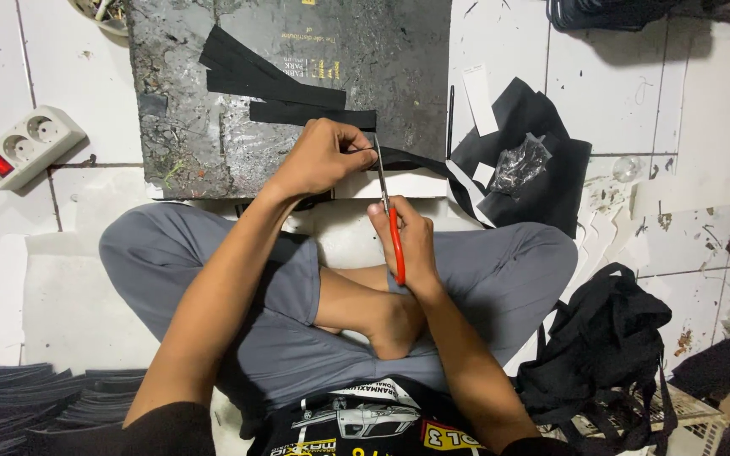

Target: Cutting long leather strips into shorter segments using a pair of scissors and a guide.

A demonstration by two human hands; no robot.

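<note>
Now the right hand (411,241) grips red-handled scissors (389,215), fingers curled tight around the handles, slim metal blades pointing up and away from the body. Up top, the left hand (318,156) pinches a thin black strip (411,160) between closed fingertips, right at the blades, at the near edge of a dark, scuffed, paint-crusted cutting board (213,127). More flat black strips (285,84) lie fanned across that board (matte, fabric-like, hard to tell exactly). The person sits cross-legged in grey trousers on a white tiled floor (610,76), speckled with dirt. A white power strip (19,143) with a red switch lies left; crumpled black cloth (610,346) heaps right.
</note>
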